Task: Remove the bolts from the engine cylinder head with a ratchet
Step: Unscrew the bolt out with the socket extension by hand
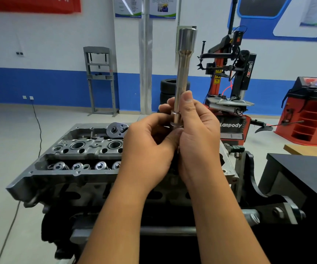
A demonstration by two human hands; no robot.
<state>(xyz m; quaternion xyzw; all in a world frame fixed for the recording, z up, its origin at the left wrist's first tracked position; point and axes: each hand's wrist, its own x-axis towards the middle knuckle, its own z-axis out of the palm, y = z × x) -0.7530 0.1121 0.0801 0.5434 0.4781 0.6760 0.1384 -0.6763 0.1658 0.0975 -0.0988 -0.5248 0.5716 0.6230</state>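
A long chrome extension bar stands upright in front of me, its wide end up. My right hand grips its lower end, thumb along the shaft. Just left of it, my left hand has its fingers curled round the bar's bottom, where a socket sits. The ratchet head lies on the grey engine cylinder head, just left of my left hand; its handle is hidden. The cylinder head sits on a stand below my hands, with valve springs showing in its front row.
A black engine stand bracket rises at the right, beside a black table. Behind stand a red tyre changer, stacked tyres, a grey press frame and a red cabinet. A cable runs over the floor at left.
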